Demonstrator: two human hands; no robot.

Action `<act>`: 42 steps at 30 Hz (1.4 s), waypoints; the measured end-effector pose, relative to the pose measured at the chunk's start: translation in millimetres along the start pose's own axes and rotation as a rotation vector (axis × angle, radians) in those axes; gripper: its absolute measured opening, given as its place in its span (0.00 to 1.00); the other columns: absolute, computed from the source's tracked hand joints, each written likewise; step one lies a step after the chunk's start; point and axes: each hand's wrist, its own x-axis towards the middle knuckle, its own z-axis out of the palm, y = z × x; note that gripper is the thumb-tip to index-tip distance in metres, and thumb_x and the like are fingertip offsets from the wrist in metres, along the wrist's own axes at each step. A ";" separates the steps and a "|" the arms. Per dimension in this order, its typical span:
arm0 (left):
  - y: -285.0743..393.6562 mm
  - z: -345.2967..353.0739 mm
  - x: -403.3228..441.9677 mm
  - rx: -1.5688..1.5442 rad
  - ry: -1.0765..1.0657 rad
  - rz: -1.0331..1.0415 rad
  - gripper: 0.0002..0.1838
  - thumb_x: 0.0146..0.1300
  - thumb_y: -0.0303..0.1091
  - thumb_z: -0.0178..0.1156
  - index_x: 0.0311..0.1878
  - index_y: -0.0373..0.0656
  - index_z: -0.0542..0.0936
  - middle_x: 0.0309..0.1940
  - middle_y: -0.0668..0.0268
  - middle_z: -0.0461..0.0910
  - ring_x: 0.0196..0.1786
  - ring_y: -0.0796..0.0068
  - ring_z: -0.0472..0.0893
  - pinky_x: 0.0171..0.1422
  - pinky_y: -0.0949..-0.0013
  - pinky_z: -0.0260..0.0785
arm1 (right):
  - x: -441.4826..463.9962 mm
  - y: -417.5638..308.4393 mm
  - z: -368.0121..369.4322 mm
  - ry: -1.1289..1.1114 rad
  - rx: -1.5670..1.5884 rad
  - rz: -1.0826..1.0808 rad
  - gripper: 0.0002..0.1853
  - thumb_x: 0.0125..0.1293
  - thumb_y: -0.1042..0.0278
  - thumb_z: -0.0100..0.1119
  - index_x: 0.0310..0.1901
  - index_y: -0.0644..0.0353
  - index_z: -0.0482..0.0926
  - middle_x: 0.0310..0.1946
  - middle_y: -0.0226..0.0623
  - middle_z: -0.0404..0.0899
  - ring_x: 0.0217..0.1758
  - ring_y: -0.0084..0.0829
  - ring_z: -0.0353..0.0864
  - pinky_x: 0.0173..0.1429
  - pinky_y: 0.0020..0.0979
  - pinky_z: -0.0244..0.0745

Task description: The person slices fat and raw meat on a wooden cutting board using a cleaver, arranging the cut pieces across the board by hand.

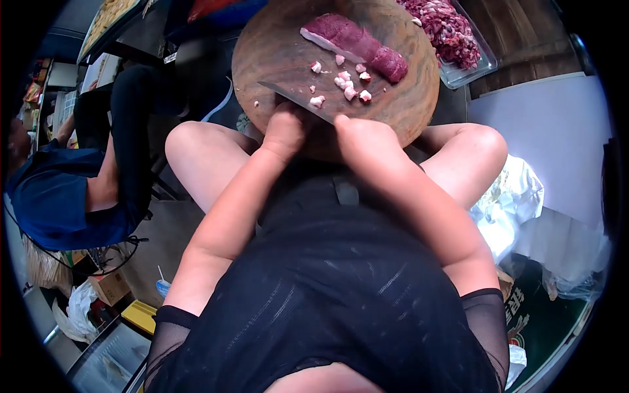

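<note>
My right hand (pixel 368 136) is closed on a knife (pixel 295 98) at the near edge of a round wooden chopping board (pixel 262 39); its handle is hidden in the grip. The blade slants up to the left over the board. Just below the blade is my left hand (pixel 285 130), its fingers hidden behind the blade and in dark shadow. A long piece of dark red meat (pixel 347 39) with a pale fatty side lies at the board's far side. Several small pale pink fat cubes (pixel 344 80) are scattered between the meat and the knife.
A clear plastic tray (pixel 481 69) of chopped red meat (pixel 445 33) stands beyond the board at right. A person in a blue shirt (pixel 49 196) sits at left. White plastic bags (pixel 511 203) lie to the right, and a cardboard box (pixel 110 286) is at lower left.
</note>
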 end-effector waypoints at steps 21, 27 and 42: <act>1.5 -8.1 -12.8 0.081 0.038 0.070 0.09 0.54 0.28 0.65 0.40 0.46 0.85 0.37 0.59 0.82 0.41 0.54 0.81 0.45 0.56 0.75 | -60.4 19.7 -8.2 0.006 0.046 0.010 0.06 0.66 0.71 0.49 0.34 0.61 0.75 0.27 0.50 0.82 0.32 0.50 0.85 0.35 0.47 0.79; 5.8 -9.9 -11.7 0.102 0.016 0.095 0.10 0.54 0.27 0.64 0.41 0.44 0.86 0.41 0.57 0.82 0.46 0.52 0.80 0.52 0.56 0.74 | 8.5 -9.5 1.7 -0.049 0.039 -0.021 0.09 0.64 0.72 0.49 0.36 0.64 0.80 0.32 0.49 0.85 0.37 0.48 0.87 0.42 0.45 0.82; 0.9 -28.7 -32.2 0.060 -0.080 -0.030 0.14 0.57 0.25 0.66 0.48 0.39 0.83 0.45 0.54 0.80 0.45 0.51 0.81 0.51 0.59 0.76 | -63.0 16.1 1.4 0.114 0.105 -0.028 0.07 0.69 0.68 0.50 0.39 0.60 0.76 0.28 0.50 0.82 0.34 0.50 0.85 0.38 0.48 0.79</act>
